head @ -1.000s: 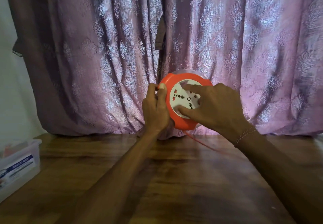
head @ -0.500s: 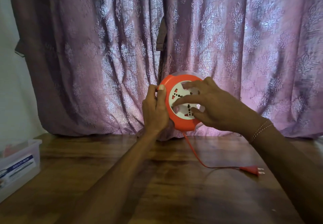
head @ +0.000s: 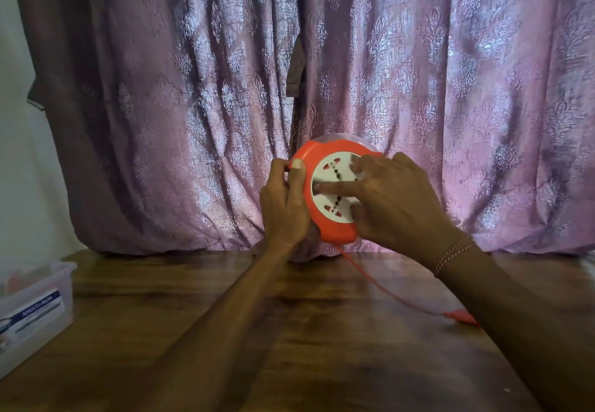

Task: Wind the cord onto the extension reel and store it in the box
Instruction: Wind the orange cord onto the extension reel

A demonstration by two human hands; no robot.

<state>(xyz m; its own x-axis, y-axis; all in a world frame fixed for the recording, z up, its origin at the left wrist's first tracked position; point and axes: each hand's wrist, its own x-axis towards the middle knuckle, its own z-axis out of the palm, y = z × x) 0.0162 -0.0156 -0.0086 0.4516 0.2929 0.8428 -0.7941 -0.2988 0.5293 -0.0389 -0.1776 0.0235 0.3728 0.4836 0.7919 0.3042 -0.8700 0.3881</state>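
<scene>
Reel point(head: 325, 199) sits mid-frame above the worktop point(head: 289, 331); my left hand point(head: 285, 200) grips its rim to steady it, right hand point(head: 391, 199) fingers pressing the white face to turn it, drawing in cord point(head: 386, 292).

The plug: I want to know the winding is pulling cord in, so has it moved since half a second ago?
Cannot tell. The plug lies on the table about where it lay, now partly behind the right forearm.
</scene>
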